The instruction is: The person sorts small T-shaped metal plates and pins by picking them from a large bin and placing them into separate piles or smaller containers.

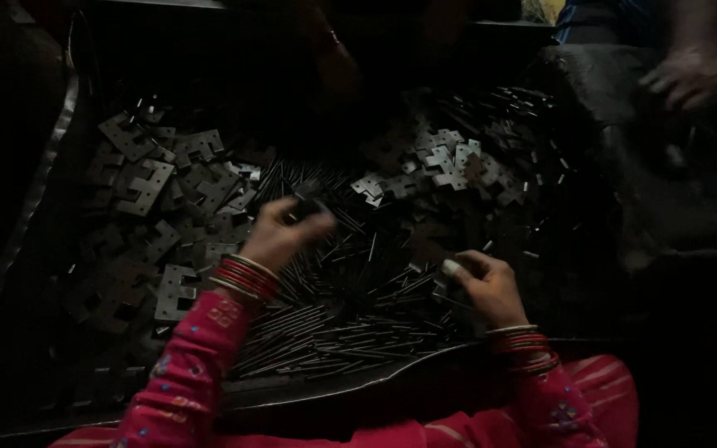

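Observation:
The scene is very dark. My left hand (280, 232), with red bangles on a pink sleeve, is raised over a pile of thin metal pins (334, 299) and pinches a small dark metal hinge piece (313, 197) in its fingertips. My right hand (483, 286), also bangled, rests at the right edge of the pin pile with fingers curled around a thin pin (450, 299). Flat notched hinge plates (155, 187) lie heaped to the left, and a second heap of plates (441, 166) lies at the upper right.
The parts lie on a dark sheet (60, 348) whose front edge runs near my lap. Another person's hand (686, 75) rests at the top right on a dark raised surface. A further arm with a bangle (334, 41) shows at the top centre.

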